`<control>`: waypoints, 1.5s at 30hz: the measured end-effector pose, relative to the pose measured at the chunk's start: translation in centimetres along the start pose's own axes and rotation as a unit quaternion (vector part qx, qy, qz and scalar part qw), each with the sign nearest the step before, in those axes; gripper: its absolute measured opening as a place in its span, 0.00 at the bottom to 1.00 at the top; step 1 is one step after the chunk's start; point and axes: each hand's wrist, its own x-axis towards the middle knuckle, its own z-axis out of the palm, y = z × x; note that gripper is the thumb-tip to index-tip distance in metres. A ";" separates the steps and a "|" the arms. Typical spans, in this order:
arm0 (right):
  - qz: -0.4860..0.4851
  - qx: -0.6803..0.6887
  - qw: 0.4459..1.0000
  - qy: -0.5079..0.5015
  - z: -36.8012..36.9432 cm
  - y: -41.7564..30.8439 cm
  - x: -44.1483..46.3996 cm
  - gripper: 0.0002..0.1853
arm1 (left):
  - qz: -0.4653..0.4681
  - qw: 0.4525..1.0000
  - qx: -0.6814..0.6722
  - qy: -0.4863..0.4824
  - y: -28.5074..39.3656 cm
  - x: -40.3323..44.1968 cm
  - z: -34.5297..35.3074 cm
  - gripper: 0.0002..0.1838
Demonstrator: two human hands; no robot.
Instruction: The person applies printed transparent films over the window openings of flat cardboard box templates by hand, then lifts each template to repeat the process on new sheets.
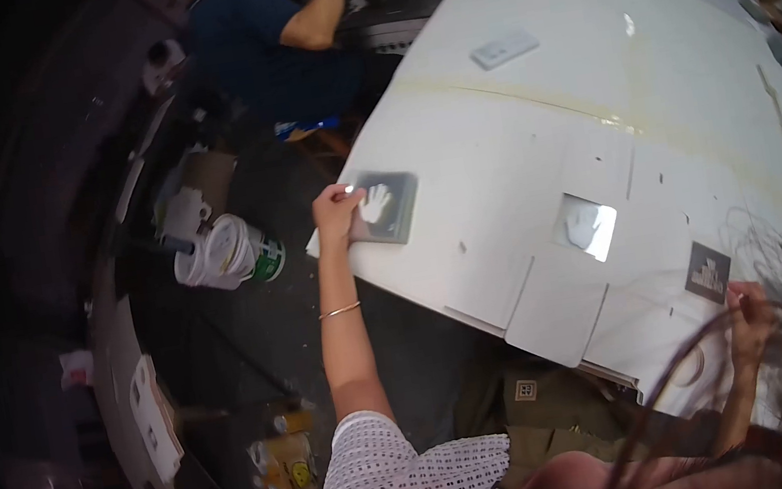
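My left hand [338, 212] is at the table's left edge, its fingers closed at the near side of a stack of grey square sheets [399, 215]. The top sheet carries a pale, hand-shaped patch. Near the lower right, my right hand [750, 312] pinches the corner of a dark square card [707, 271] with pale print. Loose strands of hair partly cover this hand. Between the two hands lies a glossy square piece [588, 226] with a bright white glare on it.
The long white table [537, 142] has taped seams and overlapping boards at its near edge. A phone-like pale rectangular object [505, 49] lies farther up. On the floor to the left stand white buckets [228, 252]. A person in a dark shirt [256, 52] sits beyond.
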 end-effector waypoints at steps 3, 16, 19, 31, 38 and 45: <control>-0.022 -0.028 0.999 -0.021 0.5 -1.5 0.6 0.02 | 0.011 1.000 -0.016 0.013 -0.2 0.2 0.2 0.09; -0.160 -0.091 0.972 -0.146 5.2 -7.9 1.2 0.09 | 0.148 0.900 0.395 0.109 2.5 -2.6 0.8 0.11; -0.198 -0.151 0.950 -0.190 5.8 -8.0 1.2 0.10 | 0.208 0.872 0.427 0.122 3.6 -3.1 0.8 0.10; 0.061 0.174 0.936 -0.300 10.2 -12.0 3.7 0.14 | 0.073 0.975 -0.115 -0.173 14.4 -11.5 8.5 0.15; 0.082 0.237 0.938 -0.238 14.0 -13.0 5.6 0.12 | 0.029 0.931 -0.181 -0.315 13.4 -15.2 15.4 0.16; 0.172 0.231 0.939 -0.187 14.1 -7.6 8.8 0.07 | 0.135 0.944 0.031 -0.300 12.5 -13.9 15.5 0.11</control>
